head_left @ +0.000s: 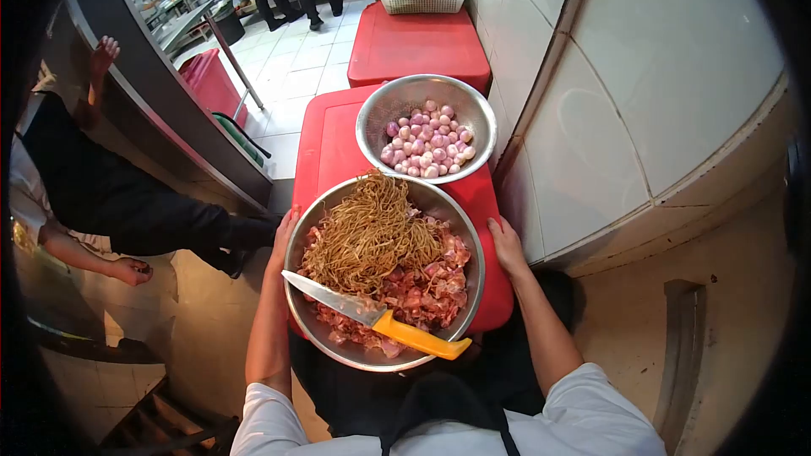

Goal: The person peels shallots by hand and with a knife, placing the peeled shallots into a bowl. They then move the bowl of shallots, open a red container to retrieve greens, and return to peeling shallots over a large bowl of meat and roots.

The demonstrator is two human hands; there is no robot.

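A wide steel bowl [475,241] rests on a red lidded container [323,131] in front of me. Inside it, cut raw meat [431,287] is partly covered by a heap of thin brown strands [363,232]. Across the bowl's near side lies a knife [380,317] with a yellow handle, its blade pointing left. My left hand [285,236] lies along the left side, by the bowl's rim and the container's edge, its fingers stretched and partly hidden. On the container's right edge rests my right hand [507,245], fingers extended. Neither hand touches the knife.
Behind the bowl, a steel colander [486,127] holds small peeled shallots [428,139]. Farther off stands another red container [418,42] with a white basket [422,2]. A tiled wall [591,118] is close at right. A person [110,186] stands left; others work behind.
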